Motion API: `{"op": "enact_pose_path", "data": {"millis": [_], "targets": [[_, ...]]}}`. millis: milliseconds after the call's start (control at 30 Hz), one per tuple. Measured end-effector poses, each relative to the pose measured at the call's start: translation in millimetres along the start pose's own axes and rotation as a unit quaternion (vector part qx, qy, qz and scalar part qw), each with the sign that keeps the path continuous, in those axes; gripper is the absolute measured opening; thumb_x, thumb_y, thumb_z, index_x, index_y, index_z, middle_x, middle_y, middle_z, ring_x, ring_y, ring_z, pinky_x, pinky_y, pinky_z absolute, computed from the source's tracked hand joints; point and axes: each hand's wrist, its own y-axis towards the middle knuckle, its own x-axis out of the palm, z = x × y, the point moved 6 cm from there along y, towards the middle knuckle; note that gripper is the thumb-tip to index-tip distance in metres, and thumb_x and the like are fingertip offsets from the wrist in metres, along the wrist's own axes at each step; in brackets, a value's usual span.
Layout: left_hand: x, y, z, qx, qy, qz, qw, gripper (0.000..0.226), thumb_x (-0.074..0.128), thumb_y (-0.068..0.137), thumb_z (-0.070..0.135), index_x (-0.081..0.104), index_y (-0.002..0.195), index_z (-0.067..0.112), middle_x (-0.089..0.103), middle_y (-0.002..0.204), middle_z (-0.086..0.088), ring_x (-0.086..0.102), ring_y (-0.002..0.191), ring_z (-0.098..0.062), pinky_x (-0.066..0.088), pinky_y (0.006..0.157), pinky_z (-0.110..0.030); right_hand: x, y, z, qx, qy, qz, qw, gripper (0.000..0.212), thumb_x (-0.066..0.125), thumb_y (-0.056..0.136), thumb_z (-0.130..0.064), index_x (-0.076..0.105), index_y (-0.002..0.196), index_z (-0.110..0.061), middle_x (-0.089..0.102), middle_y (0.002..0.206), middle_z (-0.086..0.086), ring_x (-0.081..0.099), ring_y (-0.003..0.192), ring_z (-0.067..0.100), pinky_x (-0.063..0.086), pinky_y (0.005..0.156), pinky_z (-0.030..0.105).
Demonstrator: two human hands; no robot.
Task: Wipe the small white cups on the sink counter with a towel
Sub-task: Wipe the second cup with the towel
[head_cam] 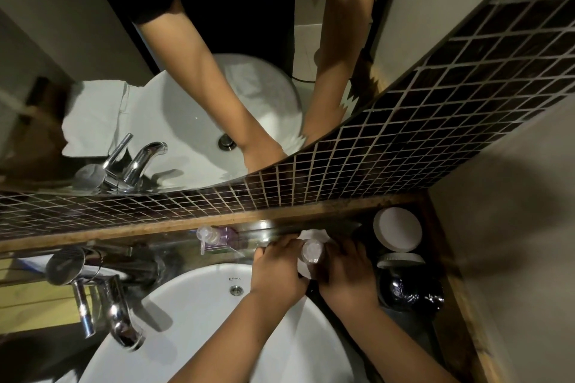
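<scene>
My left hand (277, 270) and my right hand (345, 277) meet over the dark counter just right of the sink. Between them is a white towel (311, 235), bunched around a small round clear-topped container (312, 250). My left fingers curl over the towel; my right fingers wrap the container from the other side. Two small white cups stand apart from my hands in the right corner: one (397, 228) near the back ledge, the other (400, 260) just in front of it with only its rim showing.
A white basin (193, 314) fills the lower middle, with a chrome faucet (102, 298) at its left. A clear pump bottle (211, 238) stands by the wooden ledge. A shiny black object (410, 292) sits in front of the cups. Mirror and dark mosaic tiles rise behind; a wall closes the right.
</scene>
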Motion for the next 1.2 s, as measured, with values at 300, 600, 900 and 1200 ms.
{"op": "enact_pose_path", "data": {"millis": [300,600,900,1200], "targets": [[1.5,-0.2,-0.7,0.000,-0.008,-0.002,1.000,0.056,0.065,0.074,0.042,0.053,0.128,0.038,0.050,0.137,0.015,0.049,0.120,-0.015,0.027,0.092,-0.028,-2.5,-3.1,8.2,-0.013,0.007,0.034,0.999,0.051,0.070,0.082,-0.052,0.067,0.118,-0.015,0.063,0.126,0.012,0.055,0.111,0.037,0.051,0.086,0.044],[-0.1,-4.2,-0.1,-0.006,0.022,-0.003,1.000,0.058,0.062,0.076,0.047,0.047,0.132,0.041,0.051,0.137,0.015,0.049,0.120,-0.018,0.029,0.098,-0.035,-1.4,-7.6,6.5,-0.018,-0.007,0.034,0.999,0.049,0.076,0.079,-0.047,0.069,0.114,-0.012,0.065,0.119,0.016,0.060,0.103,0.040,0.054,0.080,0.044],[-2.2,-2.0,0.5,0.005,0.033,0.013,0.999,0.050,0.059,0.077,0.049,0.054,0.126,0.039,0.054,0.134,0.015,0.050,0.120,-0.014,0.028,0.098,-0.031,-0.5,-7.0,5.8,-0.015,0.011,0.014,1.000,0.048,0.076,0.080,-0.043,0.070,0.114,-0.010,0.065,0.120,0.015,0.061,0.104,0.038,0.054,0.082,0.045],[-6.5,-3.9,3.7,0.021,0.026,0.034,0.999,0.042,0.062,0.076,0.044,0.065,0.116,0.034,0.057,0.132,0.013,0.052,0.118,-0.018,0.027,0.094,-0.030,0.9,-8.2,10.2,-0.002,0.024,0.010,1.000,0.048,0.079,0.078,-0.034,0.068,0.118,-0.010,0.064,0.126,0.014,0.059,0.112,0.038,0.054,0.086,0.045]]}}
